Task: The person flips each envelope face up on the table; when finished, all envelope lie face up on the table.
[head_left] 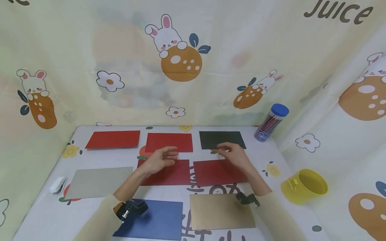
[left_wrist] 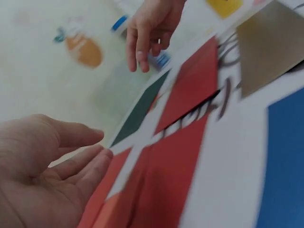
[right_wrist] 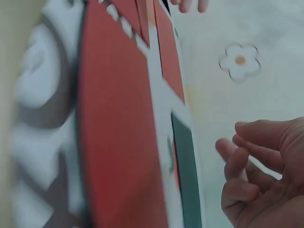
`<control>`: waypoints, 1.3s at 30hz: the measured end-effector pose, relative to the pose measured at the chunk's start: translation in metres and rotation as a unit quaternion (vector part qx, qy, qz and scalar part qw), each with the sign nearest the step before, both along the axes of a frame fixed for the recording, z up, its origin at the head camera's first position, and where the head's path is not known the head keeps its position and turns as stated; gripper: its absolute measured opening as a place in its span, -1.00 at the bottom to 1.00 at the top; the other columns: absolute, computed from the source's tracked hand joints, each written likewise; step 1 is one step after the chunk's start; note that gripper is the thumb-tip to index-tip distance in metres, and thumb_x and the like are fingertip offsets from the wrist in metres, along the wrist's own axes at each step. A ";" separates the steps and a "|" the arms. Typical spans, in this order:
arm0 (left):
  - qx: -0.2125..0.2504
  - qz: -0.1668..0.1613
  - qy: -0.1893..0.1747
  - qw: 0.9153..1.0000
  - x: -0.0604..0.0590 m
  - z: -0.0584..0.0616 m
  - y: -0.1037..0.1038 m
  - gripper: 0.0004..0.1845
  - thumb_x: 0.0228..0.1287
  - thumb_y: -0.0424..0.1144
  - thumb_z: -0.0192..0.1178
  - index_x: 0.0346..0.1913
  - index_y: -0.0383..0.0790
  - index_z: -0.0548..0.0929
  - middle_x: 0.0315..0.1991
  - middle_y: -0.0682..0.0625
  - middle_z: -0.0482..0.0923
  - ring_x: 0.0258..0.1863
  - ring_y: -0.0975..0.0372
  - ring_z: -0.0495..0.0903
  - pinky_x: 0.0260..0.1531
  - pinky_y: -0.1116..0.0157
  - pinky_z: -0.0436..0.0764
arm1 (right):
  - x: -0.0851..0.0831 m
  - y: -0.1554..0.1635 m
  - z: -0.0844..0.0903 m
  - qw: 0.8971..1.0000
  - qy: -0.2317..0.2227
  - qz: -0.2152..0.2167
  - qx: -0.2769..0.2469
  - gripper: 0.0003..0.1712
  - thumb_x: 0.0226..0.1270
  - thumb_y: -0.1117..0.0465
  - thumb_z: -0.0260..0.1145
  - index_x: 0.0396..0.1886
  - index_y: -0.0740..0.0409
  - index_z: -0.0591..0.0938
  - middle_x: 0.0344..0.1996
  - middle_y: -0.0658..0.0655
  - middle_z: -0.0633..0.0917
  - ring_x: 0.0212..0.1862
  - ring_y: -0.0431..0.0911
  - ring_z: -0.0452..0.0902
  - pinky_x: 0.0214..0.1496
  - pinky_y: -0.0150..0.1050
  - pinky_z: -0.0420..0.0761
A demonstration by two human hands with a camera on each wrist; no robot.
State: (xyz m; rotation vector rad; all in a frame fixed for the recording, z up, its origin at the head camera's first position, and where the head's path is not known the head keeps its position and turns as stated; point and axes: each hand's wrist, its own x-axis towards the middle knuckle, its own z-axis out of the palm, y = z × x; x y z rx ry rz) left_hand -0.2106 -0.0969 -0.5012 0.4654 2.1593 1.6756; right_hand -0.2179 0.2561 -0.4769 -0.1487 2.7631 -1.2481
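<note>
Both hands hover above the desk (head_left: 271, 147) and hold nothing. The left hand (head_left: 159, 160) has its fingers loosely extended above the gap between the back-row red card (head_left: 169, 142) and the near red card (head_left: 178, 174) beneath it. The right hand (head_left: 233, 155) has its fingers relaxed and slightly curled, between the dark green card (head_left: 221, 139) and the second near red card (head_left: 217, 172). The hands are apart, with no contact with any sheet discernible. The cards lie flat, separated by narrow strips of the printed desk cover. Judged from their appearance, they are thin, light and moderately stiff, with smooth faces that may slide under a fingertip; the edges and corners are the practical take-hold points, lifted by a pinch. Grey (head_left: 98, 182), blue (head_left: 156, 219) and tan (head_left: 221, 211) cards lie nearer the person. A pencil tube (head_left: 270, 124) stands at the right rear.
</note>
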 end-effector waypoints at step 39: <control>0.059 -0.069 -0.093 0.991 0.034 -0.026 0.057 -0.34 0.37 -0.35 0.24 0.48 -0.32 0.30 0.33 -0.25 0.47 0.25 -0.04 0.57 0.12 0.20 0.63 | 0.051 0.081 -0.044 0.986 -0.079 -0.142 0.044 -0.52 0.50 0.14 0.16 0.31 0.24 0.55 0.11 0.37 0.65 0.18 0.23 0.49 0.20 0.15 0.49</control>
